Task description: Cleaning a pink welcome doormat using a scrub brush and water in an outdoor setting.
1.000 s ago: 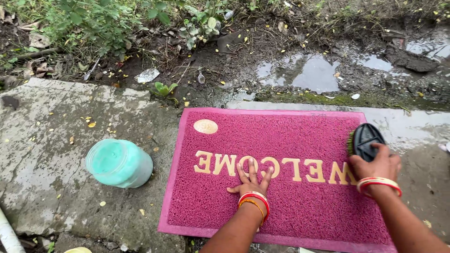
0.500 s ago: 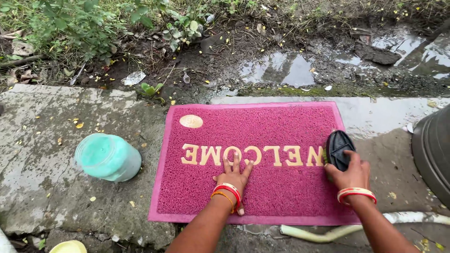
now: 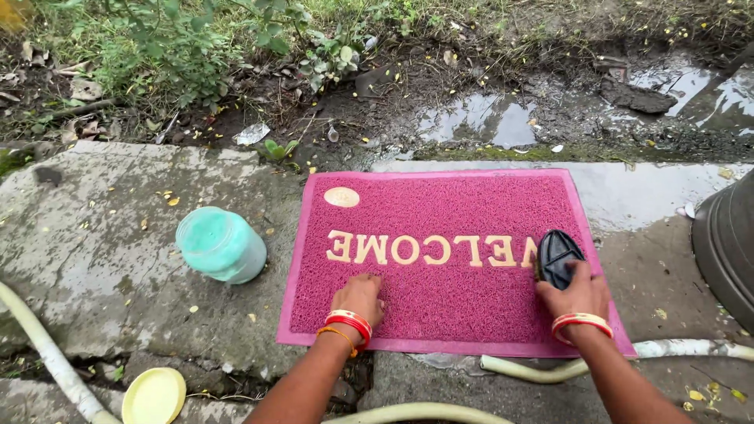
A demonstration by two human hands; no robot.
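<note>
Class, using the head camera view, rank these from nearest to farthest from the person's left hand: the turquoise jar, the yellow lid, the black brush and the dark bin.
From the left hand:
1. Turquoise jar, to its left on the concrete.
2. Black brush, to its right on the mat, under the right hand.
3. Yellow lid, lower left, near the hose.
4. Dark bin, at the far right edge.

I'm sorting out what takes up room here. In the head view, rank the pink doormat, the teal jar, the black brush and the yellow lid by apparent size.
1. pink doormat
2. teal jar
3. yellow lid, though nearer the camera, so unsure
4. black brush, partly covered by the right hand
</note>
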